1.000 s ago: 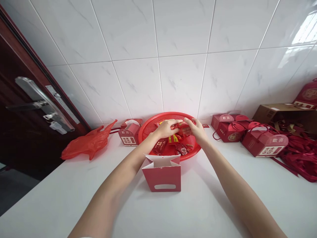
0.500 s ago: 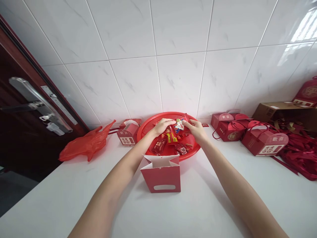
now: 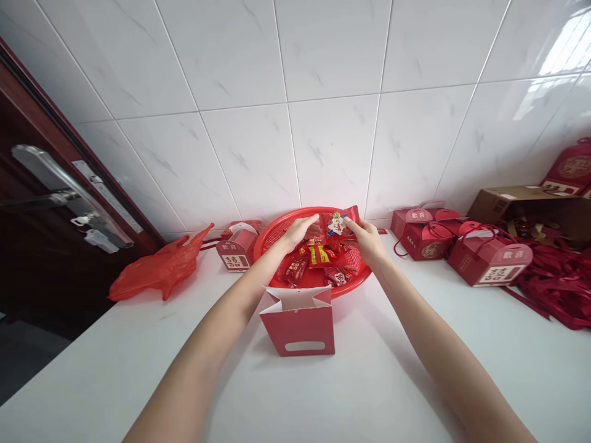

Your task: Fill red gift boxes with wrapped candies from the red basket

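- Head view: right hand [image 3: 369, 242] pinches packet [image 3: 336, 224] over basket [image 3: 314, 210].
- Left hand [image 3: 295, 234] is open beside it; contact, I cannot tell.
- Picking seems in hand; any next move needs firm pinch.

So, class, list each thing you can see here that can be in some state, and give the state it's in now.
Left hand: open, empty
Right hand: closed on a packet
Packet: held, seemingly unopened
Basket: upright, part-filled
Front box: upright, top open
Plastic bag: slumped
Carton: open
Ribbons: tangled
Keys: hanging
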Tool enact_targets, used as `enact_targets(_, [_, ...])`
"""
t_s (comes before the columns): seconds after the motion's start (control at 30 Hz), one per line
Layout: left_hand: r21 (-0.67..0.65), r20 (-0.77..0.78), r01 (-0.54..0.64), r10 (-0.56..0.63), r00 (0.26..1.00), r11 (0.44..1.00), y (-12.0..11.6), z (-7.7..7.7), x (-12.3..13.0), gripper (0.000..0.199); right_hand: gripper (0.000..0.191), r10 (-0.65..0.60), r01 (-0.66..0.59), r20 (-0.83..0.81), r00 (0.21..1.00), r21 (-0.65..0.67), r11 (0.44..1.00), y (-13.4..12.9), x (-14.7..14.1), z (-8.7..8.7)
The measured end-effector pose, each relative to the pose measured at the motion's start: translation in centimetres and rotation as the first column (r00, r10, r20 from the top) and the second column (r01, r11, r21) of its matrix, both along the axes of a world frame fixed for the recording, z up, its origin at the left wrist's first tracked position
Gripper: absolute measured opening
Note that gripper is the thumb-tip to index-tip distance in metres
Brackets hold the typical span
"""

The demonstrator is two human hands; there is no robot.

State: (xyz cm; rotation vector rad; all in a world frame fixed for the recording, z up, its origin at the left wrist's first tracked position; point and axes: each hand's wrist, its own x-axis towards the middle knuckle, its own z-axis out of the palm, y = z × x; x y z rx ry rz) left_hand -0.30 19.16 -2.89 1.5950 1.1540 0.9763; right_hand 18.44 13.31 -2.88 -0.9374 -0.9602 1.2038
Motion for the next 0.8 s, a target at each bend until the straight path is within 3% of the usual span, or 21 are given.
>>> enact_targets(0.07, [0.053, -0.135, -0.068, 0.075, 0.988, 0.996, 0.6, -0.6, -0.3, 0.032, 0.034, -0.023, 0.023, -0.013, 1.0, 0.023, 0.999, 0.0, 0.0, 0.0])
enact_targets(0.2, [0.086, -0.342, -0.088, 0.112, 0.933, 0.992, 1.1, -1.5, -1.2, 0.015, 0.037, -0.053, 0.054, -0.033, 0.998, 0.026, 0.998, 0.0, -0.1, -0.1])
enact_targets(0.37, [0.052, -0.539, -0.051, 0.071, 0.84, 0.997, 1.0, -2.5, -1.8, 0.02, 0.028, -0.036, 0.036, -0.02, 0.999, 0.019, 0.999, -0.1, -0.1, 0.0])
enact_targets(0.53, [0.041, -0.579, -0.02, 0.04, 0.814, 0.999, 1.0, -2.6, -1.4, 0.029, 0.02, -0.026, 0.025, -0.018, 1.0, -0.005, 1.0, -0.3, -0.2, 0.2])
enact_targets(0.8, [0.024, -0.478, 0.033, -0.018, 0.878, 0.999, 1.0, -2.1, -1.0, 0.041, 0.024, 0.025, -0.025, -0.001, 1.0, 0.014, 1.0, -0.4, -0.4, 0.1])
